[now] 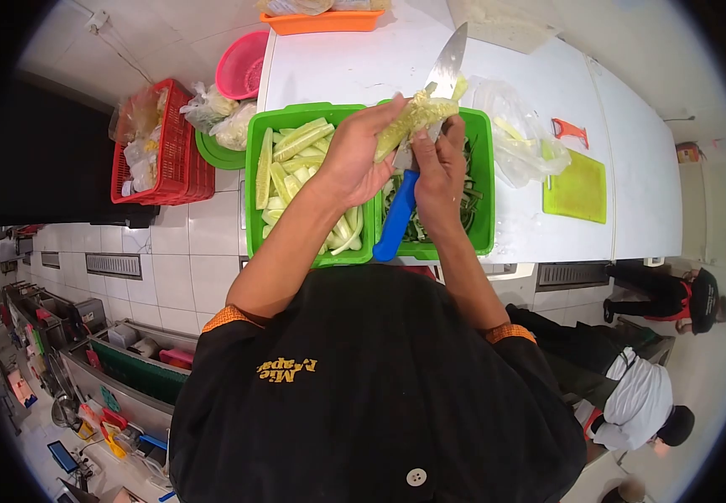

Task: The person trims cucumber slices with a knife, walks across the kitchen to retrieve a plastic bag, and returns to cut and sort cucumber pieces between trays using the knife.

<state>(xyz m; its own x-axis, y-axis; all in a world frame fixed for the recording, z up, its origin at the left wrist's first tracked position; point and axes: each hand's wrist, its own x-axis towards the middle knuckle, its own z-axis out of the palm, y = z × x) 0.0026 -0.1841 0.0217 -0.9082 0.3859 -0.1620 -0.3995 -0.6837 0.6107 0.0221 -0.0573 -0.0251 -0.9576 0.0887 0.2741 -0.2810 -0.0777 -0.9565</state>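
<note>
My left hand (354, 155) is closed around a pale green piece of cucumber (398, 127) with its seedy inner side showing. In my right hand (440, 176) is a knife; its blue handle (396, 220) points back toward my body and its blade (448, 63) sticks out beyond the cucumber. The fingers of that hand grip near where handle and blade meet, close against the cucumber. Below my left forearm, a green bin (253, 180) holds many peeled cucumber strips (300, 147). Under my right hand, a second green bin (487, 180) contains dark green peelings (469, 201).
On the white table (338, 67) are a clear plastic bag (518, 138), an orange peeler (570, 132), a yellow-green cutting board (577, 189) and an orange tray (321, 23). To the left stand a red crate (182, 168) and a pink basin (241, 67). Two people (640, 398) are at right.
</note>
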